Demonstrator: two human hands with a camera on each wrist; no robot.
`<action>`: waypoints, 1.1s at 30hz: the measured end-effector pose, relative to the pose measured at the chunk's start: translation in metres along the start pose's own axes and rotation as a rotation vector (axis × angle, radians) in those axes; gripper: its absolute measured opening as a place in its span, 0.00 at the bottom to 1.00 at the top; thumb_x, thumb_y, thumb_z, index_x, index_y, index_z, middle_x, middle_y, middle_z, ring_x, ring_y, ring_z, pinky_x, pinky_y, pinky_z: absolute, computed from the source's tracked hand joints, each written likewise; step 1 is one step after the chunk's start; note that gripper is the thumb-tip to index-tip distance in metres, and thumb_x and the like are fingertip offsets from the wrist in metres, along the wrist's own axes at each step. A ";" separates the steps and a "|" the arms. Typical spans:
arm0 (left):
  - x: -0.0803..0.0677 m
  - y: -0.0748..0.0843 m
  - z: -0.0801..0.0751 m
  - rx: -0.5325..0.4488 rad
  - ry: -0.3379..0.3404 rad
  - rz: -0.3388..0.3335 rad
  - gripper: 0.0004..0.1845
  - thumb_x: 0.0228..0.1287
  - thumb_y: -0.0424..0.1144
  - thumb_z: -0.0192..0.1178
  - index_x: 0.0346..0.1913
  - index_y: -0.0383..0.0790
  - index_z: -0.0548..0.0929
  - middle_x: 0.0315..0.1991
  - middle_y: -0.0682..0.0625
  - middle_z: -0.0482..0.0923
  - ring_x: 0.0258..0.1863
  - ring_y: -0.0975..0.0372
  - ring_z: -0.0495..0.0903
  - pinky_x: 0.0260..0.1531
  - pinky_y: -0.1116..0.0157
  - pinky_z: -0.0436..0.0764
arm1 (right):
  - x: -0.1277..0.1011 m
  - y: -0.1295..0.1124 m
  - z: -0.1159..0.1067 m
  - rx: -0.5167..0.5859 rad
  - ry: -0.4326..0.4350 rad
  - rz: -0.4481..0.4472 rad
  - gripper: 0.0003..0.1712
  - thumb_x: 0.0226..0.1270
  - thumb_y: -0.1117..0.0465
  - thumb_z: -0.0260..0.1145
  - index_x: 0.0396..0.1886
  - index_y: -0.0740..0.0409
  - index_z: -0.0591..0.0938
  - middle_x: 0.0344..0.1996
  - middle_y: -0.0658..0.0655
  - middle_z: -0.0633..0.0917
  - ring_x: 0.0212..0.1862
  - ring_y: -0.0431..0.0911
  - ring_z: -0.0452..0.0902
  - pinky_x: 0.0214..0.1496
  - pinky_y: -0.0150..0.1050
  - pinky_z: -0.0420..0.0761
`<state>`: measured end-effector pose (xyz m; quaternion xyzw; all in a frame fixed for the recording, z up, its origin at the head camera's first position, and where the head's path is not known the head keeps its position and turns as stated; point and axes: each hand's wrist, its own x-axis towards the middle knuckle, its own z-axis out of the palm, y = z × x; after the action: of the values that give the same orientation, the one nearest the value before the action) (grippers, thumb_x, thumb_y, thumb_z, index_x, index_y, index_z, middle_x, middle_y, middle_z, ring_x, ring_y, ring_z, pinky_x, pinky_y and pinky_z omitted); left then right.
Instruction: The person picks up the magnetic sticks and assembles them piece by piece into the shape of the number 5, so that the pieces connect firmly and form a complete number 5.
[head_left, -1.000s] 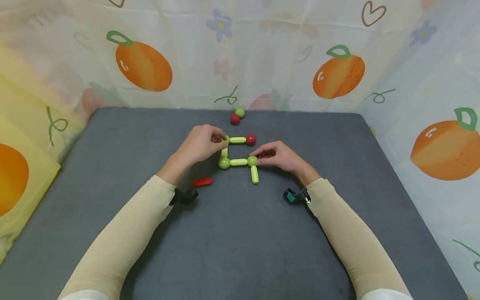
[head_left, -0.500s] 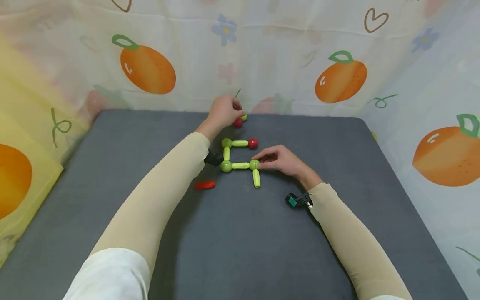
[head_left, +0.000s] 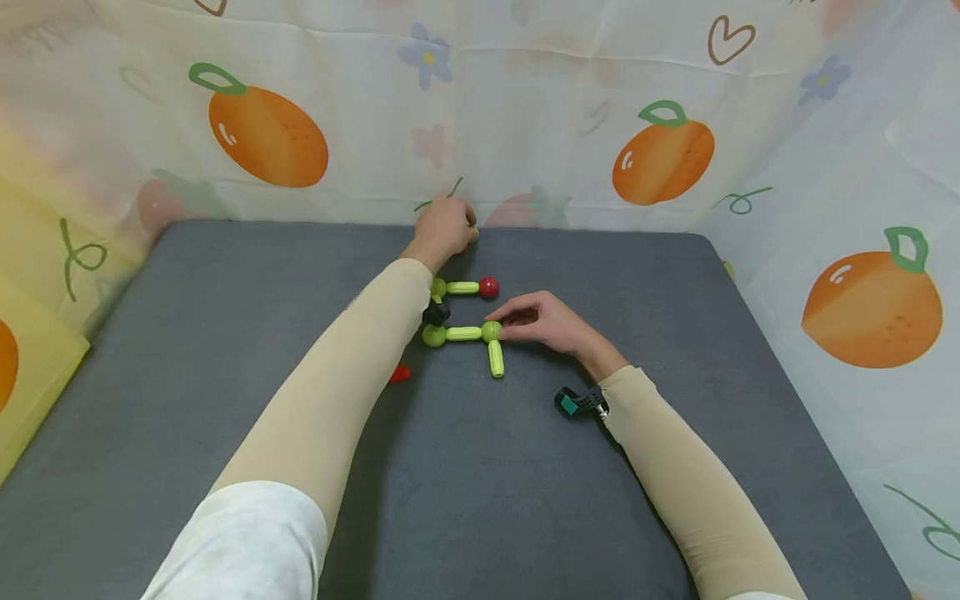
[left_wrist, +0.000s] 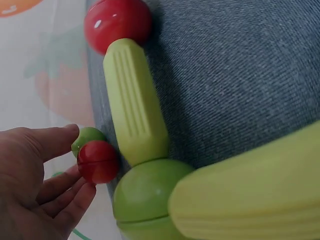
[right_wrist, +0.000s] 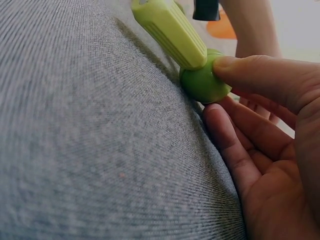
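At the table's far edge my left hand (head_left: 444,227) pinches a green ball (left_wrist: 89,138) between thumb and fingers. A red ball (left_wrist: 98,162) touches that ball, within the curve of the same hand. Nearer, my right hand (head_left: 550,323) pinches another green ball (right_wrist: 202,84) at the corner of a ball-and-rod construction toy. Yellow-green rods (head_left: 463,333) join this ball to a left corner ball (head_left: 434,336); one short rod (head_left: 496,359) points towards me. The upper rod (head_left: 462,288) ends in a red ball (head_left: 489,287). My left forearm partly hides the frame's left side.
A loose red rod (head_left: 401,374) lies on the grey table (head_left: 600,500), partly covered by my left sleeve. A patterned curtain (head_left: 517,108) hangs right behind the table's far edge.
My left hand has left the frame's upper-left corner, reached to the far edge and closed in on the loose balls. My right hand has stayed at its green ball.
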<state>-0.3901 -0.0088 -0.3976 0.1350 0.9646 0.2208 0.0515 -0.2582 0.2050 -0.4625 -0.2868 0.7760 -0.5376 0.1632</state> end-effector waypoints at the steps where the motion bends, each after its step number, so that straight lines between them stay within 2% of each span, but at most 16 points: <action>1: 0.000 0.002 0.001 0.018 -0.009 0.012 0.18 0.73 0.43 0.63 0.62 0.44 0.84 0.56 0.47 0.82 0.51 0.52 0.81 0.46 0.55 0.82 | 0.000 0.000 0.000 -0.001 -0.001 -0.001 0.15 0.67 0.65 0.73 0.53 0.57 0.89 0.48 0.56 0.88 0.46 0.52 0.84 0.49 0.41 0.82; 8: 0.001 0.013 0.008 0.135 -0.050 0.090 0.20 0.70 0.47 0.66 0.62 0.48 0.84 0.58 0.49 0.81 0.51 0.53 0.80 0.45 0.55 0.81 | -0.002 0.000 -0.004 -0.011 0.000 -0.005 0.14 0.67 0.64 0.73 0.52 0.54 0.89 0.47 0.54 0.89 0.46 0.51 0.85 0.49 0.41 0.82; 14: 0.003 0.015 0.011 0.151 -0.052 0.125 0.21 0.71 0.48 0.66 0.63 0.48 0.83 0.60 0.50 0.80 0.50 0.55 0.81 0.44 0.56 0.82 | -0.002 0.000 -0.005 -0.007 0.005 0.002 0.15 0.67 0.65 0.73 0.52 0.55 0.89 0.47 0.55 0.89 0.45 0.51 0.85 0.49 0.41 0.82; 18: 0.001 0.012 0.012 0.145 -0.043 0.119 0.20 0.71 0.48 0.66 0.63 0.48 0.83 0.59 0.50 0.80 0.51 0.54 0.80 0.45 0.56 0.81 | 0.000 0.000 -0.002 0.000 0.002 0.015 0.15 0.67 0.66 0.73 0.53 0.58 0.88 0.47 0.57 0.88 0.45 0.52 0.84 0.49 0.40 0.82; 23: -0.006 0.005 0.007 0.064 -0.035 0.107 0.19 0.71 0.47 0.66 0.62 0.47 0.83 0.56 0.48 0.82 0.49 0.55 0.81 0.43 0.57 0.81 | 0.004 -0.002 0.004 0.010 -0.016 0.020 0.16 0.67 0.67 0.72 0.54 0.62 0.87 0.48 0.60 0.88 0.46 0.55 0.83 0.49 0.39 0.82; 29: -0.017 0.004 -0.013 -0.083 0.030 0.142 0.18 0.70 0.46 0.66 0.59 0.45 0.84 0.51 0.46 0.83 0.45 0.56 0.81 0.42 0.58 0.81 | 0.012 -0.003 -0.004 -0.029 -0.025 0.000 0.15 0.67 0.64 0.73 0.53 0.55 0.89 0.48 0.55 0.88 0.46 0.52 0.84 0.50 0.41 0.82; 33: -0.028 -0.002 -0.018 -0.189 0.067 0.151 0.15 0.69 0.45 0.67 0.55 0.45 0.86 0.46 0.47 0.83 0.39 0.58 0.82 0.41 0.58 0.81 | 0.014 -0.003 -0.008 -0.042 -0.027 0.000 0.15 0.68 0.63 0.73 0.54 0.56 0.88 0.48 0.55 0.88 0.47 0.51 0.84 0.50 0.41 0.82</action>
<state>-0.3670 -0.0256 -0.3808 0.1946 0.9277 0.3183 0.0149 -0.2726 0.2012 -0.4559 -0.2976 0.7848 -0.5171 0.1676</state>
